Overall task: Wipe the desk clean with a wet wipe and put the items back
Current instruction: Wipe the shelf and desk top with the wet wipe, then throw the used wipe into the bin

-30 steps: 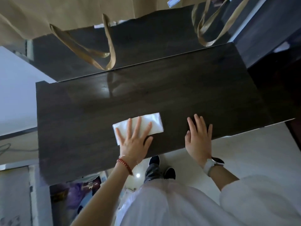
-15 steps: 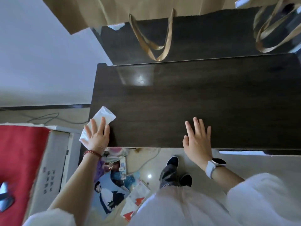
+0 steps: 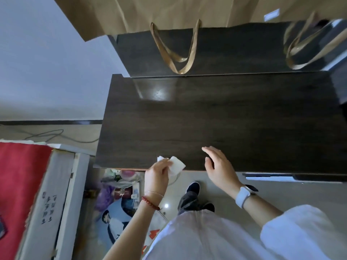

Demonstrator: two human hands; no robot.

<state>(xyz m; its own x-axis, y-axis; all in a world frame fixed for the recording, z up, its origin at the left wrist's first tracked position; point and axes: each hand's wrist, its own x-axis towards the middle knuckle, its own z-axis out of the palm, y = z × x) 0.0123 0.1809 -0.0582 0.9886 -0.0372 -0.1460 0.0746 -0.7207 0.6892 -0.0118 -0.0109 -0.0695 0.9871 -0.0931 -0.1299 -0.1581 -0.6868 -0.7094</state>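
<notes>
**Ana:** Head view, looking straight down. Where is the wet wipe (image 3: 175, 165) relative to the desk (image 3: 216, 121)?

**Ben:** At the desk's near edge, left of the middle. It lies half on the wood and half hanging over the lip, crumpled into a loose fold. The left hand (image 3: 156, 175) pinches it, fingers curled round the bunched part.

**Ana:** And the other hand?

**Ben:** The right hand (image 3: 217, 166) sits over the same near edge, just right of the wipe. Its fingers are relaxed and spread and it holds nothing. I can't tell whether the palm touches the wood. A pale watch (image 3: 243, 196) is on that wrist.

**Ana:** How should the wipe handle?

**Ben:** I'd judge it very light, limp and damp. It will drape and bunch rather than keep a shape, and may cling to the top. A pinch at the gathered middle controls it best; held by a corner, it would trail.

**Ana:** Surfaces?

**Ben:** The desk is a flat rectangle of dark wood grain, smooth enough to throw a bright glare near its far edge. Beyond that edge hang brown paper bags (image 3: 150, 14) with flat ribbon-like handles (image 3: 176, 53). Left of the desk is a red cloth (image 3: 16, 184), and clutter lies on the tiled floor below its near edge.
</notes>
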